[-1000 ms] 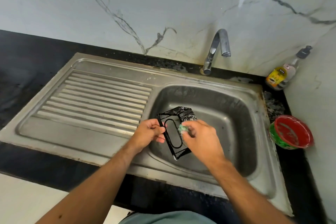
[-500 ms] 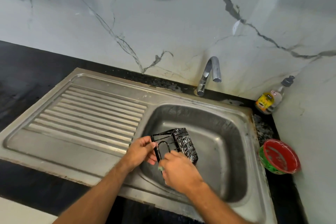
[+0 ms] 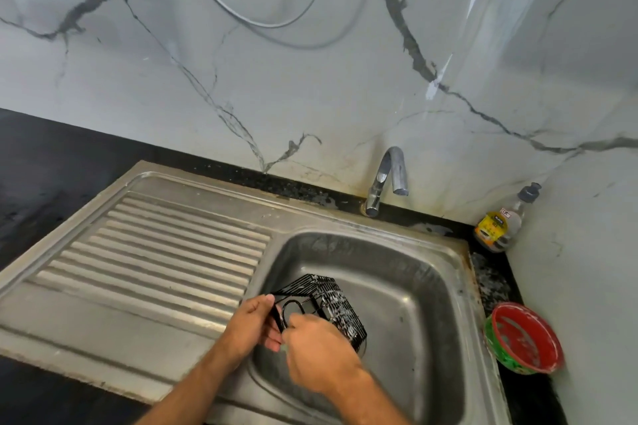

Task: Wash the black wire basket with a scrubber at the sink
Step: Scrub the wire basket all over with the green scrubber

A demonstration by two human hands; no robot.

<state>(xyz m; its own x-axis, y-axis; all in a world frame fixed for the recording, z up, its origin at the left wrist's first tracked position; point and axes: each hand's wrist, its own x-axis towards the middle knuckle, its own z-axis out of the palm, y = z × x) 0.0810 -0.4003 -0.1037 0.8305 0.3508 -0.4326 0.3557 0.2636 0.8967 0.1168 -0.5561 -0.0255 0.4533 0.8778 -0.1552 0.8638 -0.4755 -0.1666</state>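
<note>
Single head cam, wide-angle, looking fwd and down over the sink from the counter's near side. Bowl sitting lower centre-right, drainboard spreading left. Marble wall filling the upper half, tap facing cam. Both forearms entering from the bottom edge, close to lens. No 2nd view, so nothing overlapping
</note>
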